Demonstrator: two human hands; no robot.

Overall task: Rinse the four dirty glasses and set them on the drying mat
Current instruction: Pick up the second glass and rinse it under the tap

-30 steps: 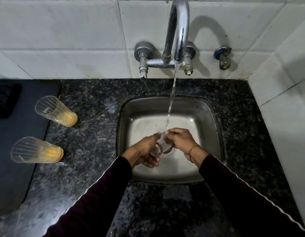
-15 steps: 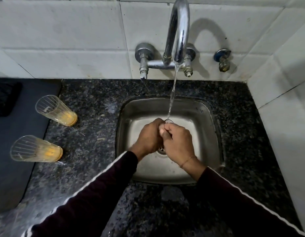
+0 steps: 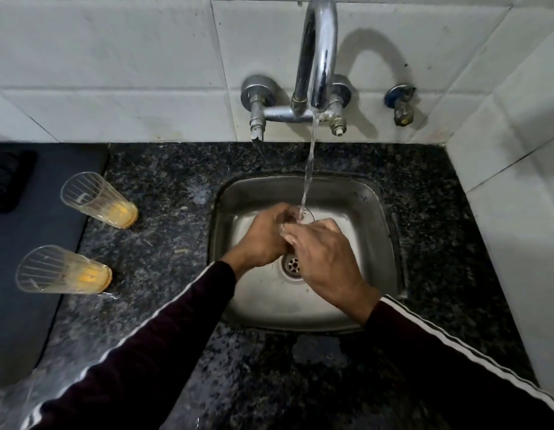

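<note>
Dark speckled granite counter around a steel sink, white tiles behind. Rinsing step in hand: left hand and right hand both curled around one glass over the drain, rim just beyond the fingertips, stream from the tap falling into it. Well to the left of the fingers, two dirty glasses (yellow residue at the bottom) beside the drying mat. Next, probably: tip out, carry left, set on mat with a firm grip, since wet.

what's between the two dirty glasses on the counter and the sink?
Head view: only bare speckled granite counter lies between the far dirty glass, the near dirty glass and the sink. A few small wet spots and crumbs, nothing else.
</note>
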